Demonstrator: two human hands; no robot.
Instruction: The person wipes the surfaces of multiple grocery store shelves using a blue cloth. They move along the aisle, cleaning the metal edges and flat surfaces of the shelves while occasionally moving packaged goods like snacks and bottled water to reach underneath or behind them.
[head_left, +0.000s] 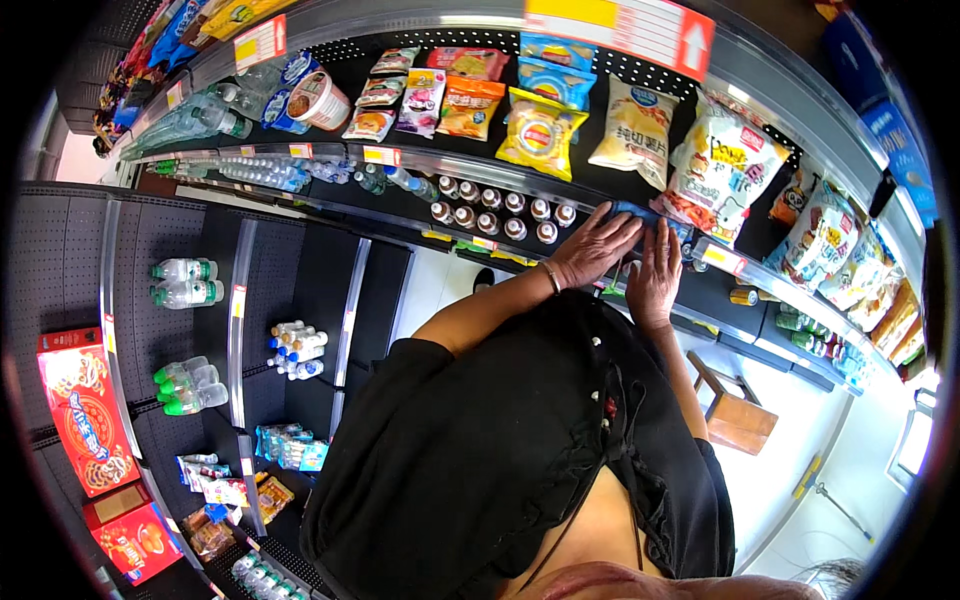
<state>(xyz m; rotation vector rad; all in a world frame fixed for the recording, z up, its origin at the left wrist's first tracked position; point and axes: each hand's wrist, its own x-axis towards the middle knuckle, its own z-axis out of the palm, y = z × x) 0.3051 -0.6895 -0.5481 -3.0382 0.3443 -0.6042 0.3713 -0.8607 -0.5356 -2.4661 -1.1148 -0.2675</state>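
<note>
Both my hands rest on a folded blue cloth (628, 211) at the front edge of a black store shelf. My left hand (609, 238), with a bracelet at its wrist, or possibly my right, cannot be told from the sleeve alone; it presses the cloth's left part with fingers spread a little. The other, my right hand (655, 277), lies flat with its fingertips on the cloth's right part. A yellow chip bag (540, 135), a beige chip bag (636, 133) and a large white snack bag (724, 169) stand on the shelf just behind the hands.
Dark-capped bottles (491, 210) stand on the shelf below. A price label (622, 30) hangs on the upper shelf edge. Bottles and red gift boxes (86, 412) are on shelves at the left. A wooden stool (739, 420) stands on the floor at the right.
</note>
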